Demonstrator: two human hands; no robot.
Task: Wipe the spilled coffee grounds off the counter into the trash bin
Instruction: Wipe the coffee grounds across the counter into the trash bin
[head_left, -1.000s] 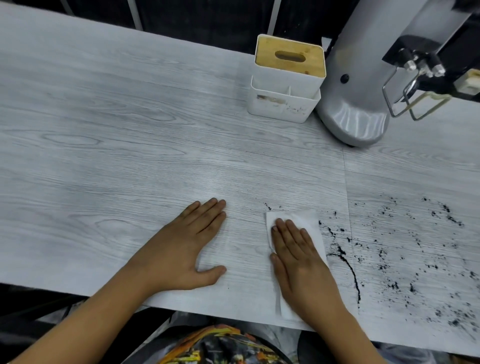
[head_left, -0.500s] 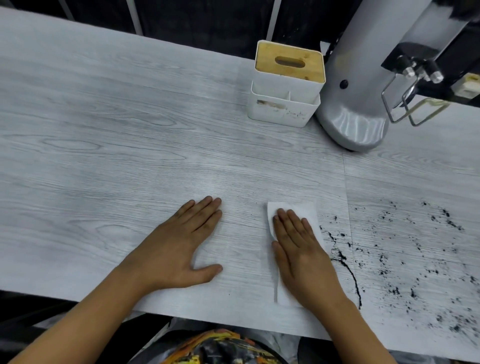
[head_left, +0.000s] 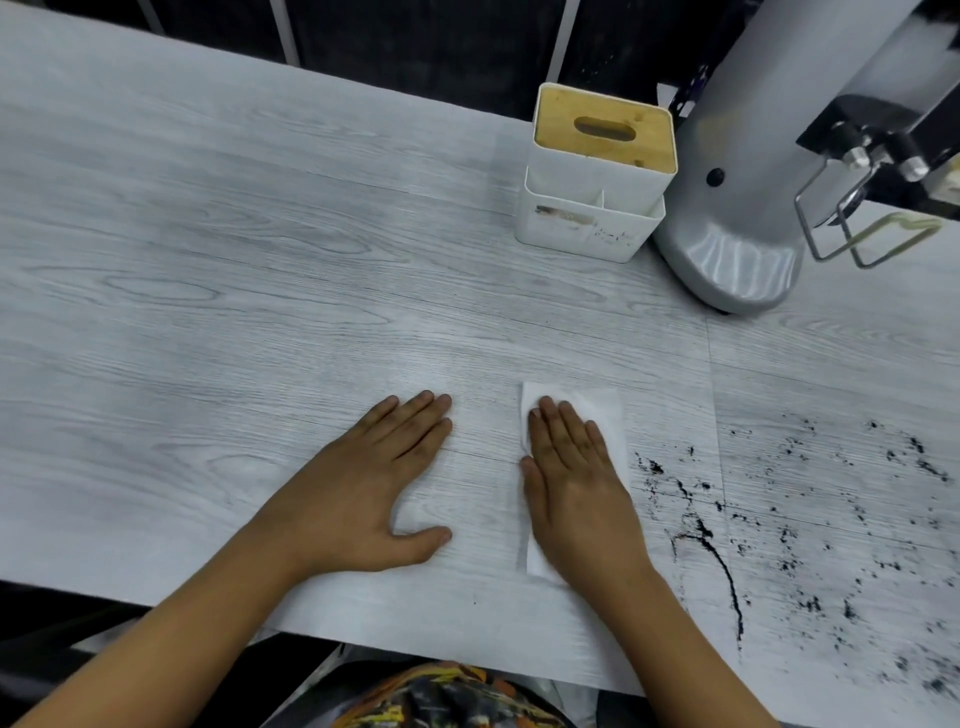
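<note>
Seen from the head camera, both hands lie palm-down near the front edge of a pale grey wood-grain bench (head_left: 218, 291). The right hand (head_left: 576, 483) presses flat on a folded white paper towel (head_left: 605, 415), its fingers (head_left: 558, 423) stretched out straight and close together, not curled round the sheet; the towel shows beyond the fingertips on the far side, along the right of the hand, and as a narrow strip on the left by the thumb. The left hand (head_left: 363, 499) rests bare on the bench just to the left, apart from the towel, fingers extended and holding nothing, thumb spread out toward the right. The spilled coffee grounds (head_left: 810, 525) lie to the right of the towel as black specks scattered over the bench toward the right edge, with a thin dark curved line of grounds (head_left: 719, 566) nearest the right wrist; the closest specks sit just beside the towel's right edge. At the far side stands a white tissue box (head_left: 592, 208) with a wooden slotted top, and touching or nearly touching its right side a grey machine (head_left: 748, 208) with a rounded base, carrying a black fitting and a wire bracket (head_left: 852, 228). Below the near bench edge is a bin lined with clear plastic (head_left: 447, 696), colourful wrappers inside it.
</note>
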